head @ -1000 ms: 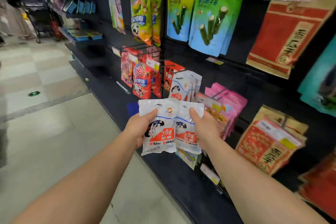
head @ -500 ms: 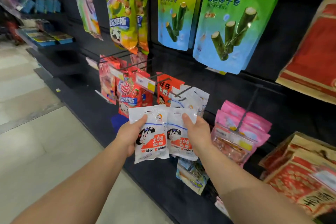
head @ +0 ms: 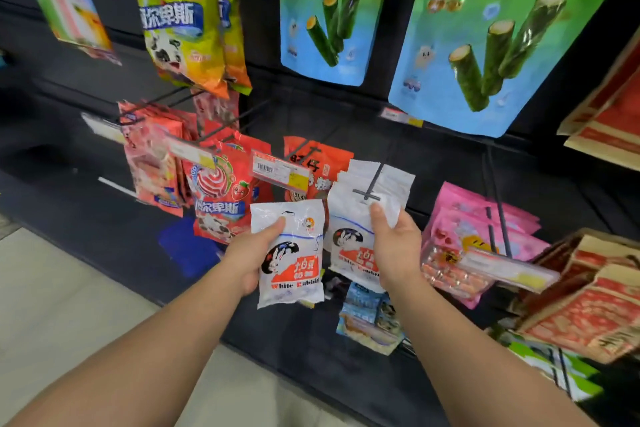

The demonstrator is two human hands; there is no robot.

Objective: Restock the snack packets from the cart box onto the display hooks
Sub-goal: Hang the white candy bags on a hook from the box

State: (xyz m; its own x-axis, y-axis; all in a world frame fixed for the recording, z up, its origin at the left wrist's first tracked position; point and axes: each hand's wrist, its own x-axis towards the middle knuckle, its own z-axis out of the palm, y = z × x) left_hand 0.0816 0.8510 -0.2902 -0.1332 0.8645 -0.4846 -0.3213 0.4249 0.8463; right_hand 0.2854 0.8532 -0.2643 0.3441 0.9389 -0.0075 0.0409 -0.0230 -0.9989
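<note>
My left hand [head: 251,258] grips a white packet [head: 290,255] at frame centre, thumb [head: 273,228] over the upper front, fingers hidden behind. Packet upright, long axis vertical, top edge up, leaning slightly left, print facing me.

My right hand [head: 394,250] clamps a second packet [head: 353,246] just right of the first, thumb [head: 379,218] on its top right corner. It sits upright too, long axis vertical, top pressed against the hanging white stack [head: 374,180]. The hook [head: 372,184] tip with its crossbar shows on the stack just above my thumb. Can't tell if the hole has reached the hook.

Versus half a second ago: the two packets overlapped side by side in both hands, below the stack. Now they are apart, the right one raised to the hook, the left one staying lower. View has closed in on the rack.

Around: red packets [head: 221,198] centre left with a price tag [head: 280,174], pink packets [head: 485,236] at right, green seaweed-roll bags [head: 498,31] upper right, yellow bags [head: 180,10] upper left, brown bags [head: 588,295] at the right edge, pale floor [head: 69,305] lower left.
</note>
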